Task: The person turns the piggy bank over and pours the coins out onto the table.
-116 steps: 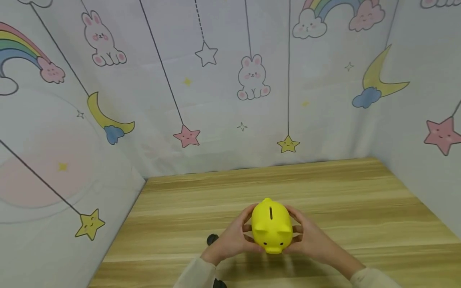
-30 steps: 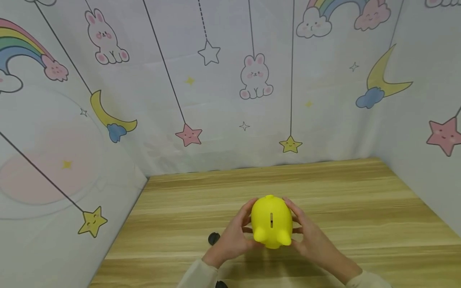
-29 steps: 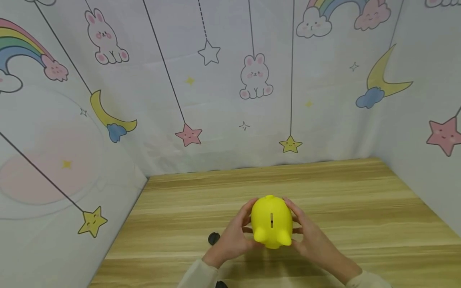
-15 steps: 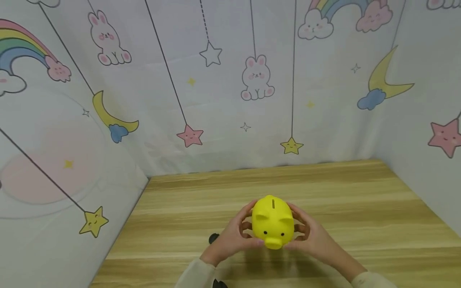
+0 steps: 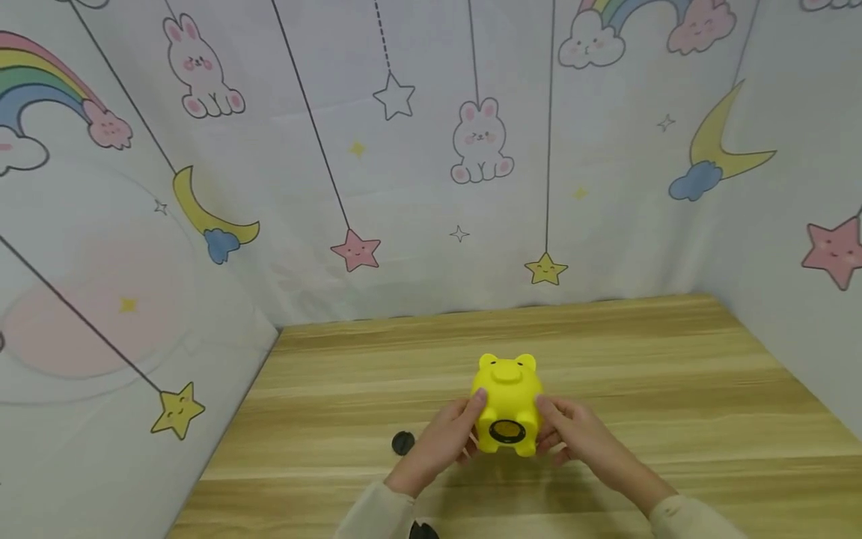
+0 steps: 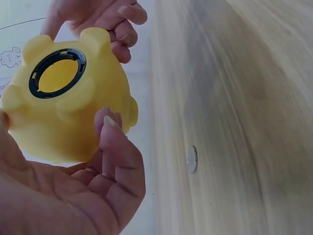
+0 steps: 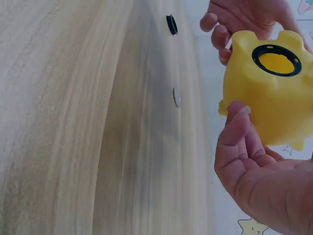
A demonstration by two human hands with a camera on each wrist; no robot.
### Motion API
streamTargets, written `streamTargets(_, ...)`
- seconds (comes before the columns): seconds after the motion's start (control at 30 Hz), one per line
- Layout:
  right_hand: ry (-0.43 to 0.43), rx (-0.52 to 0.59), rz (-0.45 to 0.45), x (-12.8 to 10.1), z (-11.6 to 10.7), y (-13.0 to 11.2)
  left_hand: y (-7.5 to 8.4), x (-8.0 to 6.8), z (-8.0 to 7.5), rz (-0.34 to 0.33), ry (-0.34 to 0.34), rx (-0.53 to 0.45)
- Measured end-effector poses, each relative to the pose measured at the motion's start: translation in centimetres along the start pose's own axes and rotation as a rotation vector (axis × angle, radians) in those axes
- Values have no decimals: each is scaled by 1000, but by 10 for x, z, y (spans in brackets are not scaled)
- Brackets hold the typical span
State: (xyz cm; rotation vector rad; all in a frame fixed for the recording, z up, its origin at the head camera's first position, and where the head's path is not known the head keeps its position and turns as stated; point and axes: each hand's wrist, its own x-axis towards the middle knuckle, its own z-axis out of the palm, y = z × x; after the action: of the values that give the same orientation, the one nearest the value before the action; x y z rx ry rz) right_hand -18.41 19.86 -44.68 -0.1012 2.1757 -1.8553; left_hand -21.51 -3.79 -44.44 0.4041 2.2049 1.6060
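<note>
Wooden table [image 5: 673, 389] bears a black cap [image 5: 402, 442] and coin [image 7: 177, 97] beside the held piggy bank [image 5: 506, 397].

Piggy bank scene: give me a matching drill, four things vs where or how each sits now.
Things:
1. piggy bank
2. black plug
3. coin
4. bottom opening

States:
A. lies loose on the table, silver
B. uncapped, ringed in black
C. held in both hands, underside toward the person
D. lies on the table by the left hand

Pairs: 1-C, 2-D, 3-A, 4-B

piggy bank [image 5: 506, 397] tipped, underside hole facing up
</note>
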Motion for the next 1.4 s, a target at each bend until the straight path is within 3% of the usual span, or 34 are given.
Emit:
streamTargets(0.53,-110,23,-43,0,-11,2,-1,0,-9,2,-139,-98)
streamTargets(0.73,-140,-35,-134,-4,-17,4,-7,-2,-13,72,-177,-133)
streamTargets(1.0,-153,-86,-291,-2,-11,8,-15,0,-12,269,-136,-54)
streamTargets(1.4,-43,-235,-439,-6,-2,8,-17,-2,-8,342,-74,15)
